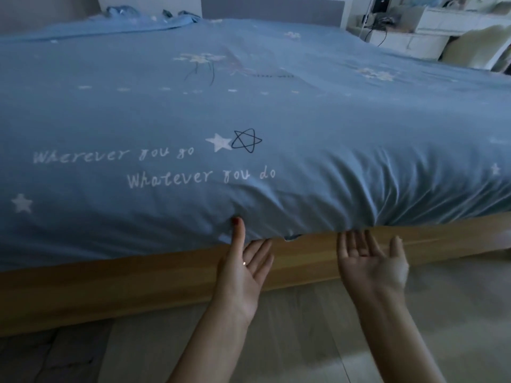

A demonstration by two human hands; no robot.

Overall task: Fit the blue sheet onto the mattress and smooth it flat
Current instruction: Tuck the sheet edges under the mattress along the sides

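A light blue cotton sheet printed with white stars, flowers and handwritten white lettering [249,106] lies spread over the mattress, covering its top and hanging down the near side to the long light-brown wooden bed frame rail [110,288] that runs just below it. Most of the top lies fairly flat, but toward the right end of the near edge the fabric is gathered into tight wrinkles that fan up from the rail, and at the far left corner a rumpled bunch of blue fabric [154,16] sits near the grey padded headboard [272,9]. The left hand [243,268] is palm-up against the rail — its fingers reach under the sheet's lower hem with their tips hidden, while the thumb, its nail painted red, rests upright on the fabric outside; whether it pinches the hem cannot be told. The right hand [370,262] is just to the right, also palm-up, its fingers [356,240] straight and loosely spread, their tips at the hem where it meets the rail, holding nothing. Below the rail is pale wood-grain floor [304,341]. Beyond the bed's far right corner stands white furniture [431,31] with dark cables.
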